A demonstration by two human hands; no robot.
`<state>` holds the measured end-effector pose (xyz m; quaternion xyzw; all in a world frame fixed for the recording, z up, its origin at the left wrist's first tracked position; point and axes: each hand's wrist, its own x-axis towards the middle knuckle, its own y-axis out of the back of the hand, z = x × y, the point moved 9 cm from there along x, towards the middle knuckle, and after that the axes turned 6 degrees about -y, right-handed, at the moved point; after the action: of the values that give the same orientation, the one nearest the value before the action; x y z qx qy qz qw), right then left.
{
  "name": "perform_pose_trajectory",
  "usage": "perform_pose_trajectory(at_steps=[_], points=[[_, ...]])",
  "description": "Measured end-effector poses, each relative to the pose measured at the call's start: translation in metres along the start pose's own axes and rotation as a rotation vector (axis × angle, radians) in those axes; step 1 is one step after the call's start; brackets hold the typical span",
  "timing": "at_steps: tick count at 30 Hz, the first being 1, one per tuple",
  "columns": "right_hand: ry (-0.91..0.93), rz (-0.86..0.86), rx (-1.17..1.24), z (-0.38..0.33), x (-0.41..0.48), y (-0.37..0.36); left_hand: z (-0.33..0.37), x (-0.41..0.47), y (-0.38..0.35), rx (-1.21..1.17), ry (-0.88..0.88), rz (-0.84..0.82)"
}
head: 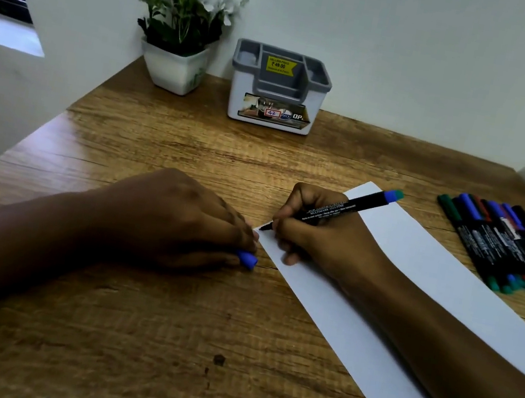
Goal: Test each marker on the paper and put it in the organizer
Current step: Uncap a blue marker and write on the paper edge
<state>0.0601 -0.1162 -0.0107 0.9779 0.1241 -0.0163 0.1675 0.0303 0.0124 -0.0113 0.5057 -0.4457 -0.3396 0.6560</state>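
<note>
Pinching a black blue-ended marker [339, 211] tip-down on the white paper strip [416, 269], the right hand [311, 228] tests an early one while the left hand [181, 220] clutches its blue cap [247, 259]; the grey-and-white organizer [278, 86] looks empty, with a cluster of markers [504, 242] waiting on the wooden tabletop [161, 338].

Organizer [279, 88] behind paper [415, 276]
</note>
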Motion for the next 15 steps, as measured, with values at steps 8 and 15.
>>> perform_pose_trajectory(at_steps=[8, 15], points=[[-0.005, -0.026, 0.006, -0.003, -0.003, -0.002, 0.002, 0.001, 0.001, 0.035, -0.018, -0.004], [-0.020, 0.023, 0.024, -0.003, -0.003, 0.001, -0.007, -0.001, -0.007, 0.051, 0.013, -0.020]])
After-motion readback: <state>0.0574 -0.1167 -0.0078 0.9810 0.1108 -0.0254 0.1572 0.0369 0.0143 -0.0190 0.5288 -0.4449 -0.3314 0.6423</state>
